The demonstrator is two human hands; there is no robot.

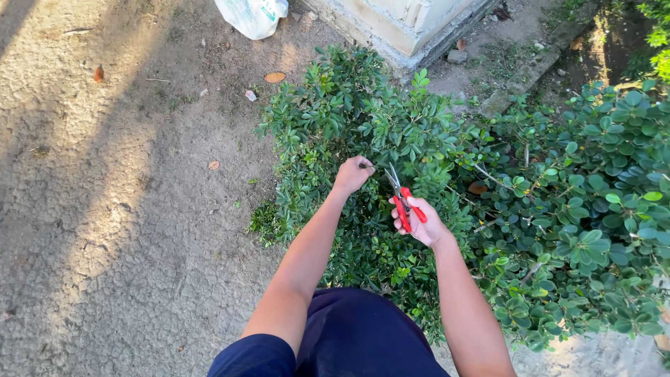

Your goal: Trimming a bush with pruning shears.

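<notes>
The right hand (421, 225) was wrapped around the red-handled metal pruning shears (403, 199), fingers clamped on the grips, blades pointing up and away from the wrist and parted a little at the tips. Just to its left, the left hand (352, 173) was closed in a fist, pinching a thin twig (366, 166) at the top of the low green leafy shrub (363, 132), with the shear blades right beside that fist. Whether the blades were touching the twig was too small to tell.

Judging from the look of it, the trimming was in its early or middle stretch: the shrub under both hands looked dense and uneven, shoots poking up beyond the hands, and the broader-leaved bush (593, 209) to the right of the right hand looked untouched. No pile of cuttings showed on the sandy ground (105, 209) left of the left hand, only a few dry leaves. Farther ahead sat a white plastic bag (252, 14) and a pale concrete pillar base (405, 28).
</notes>
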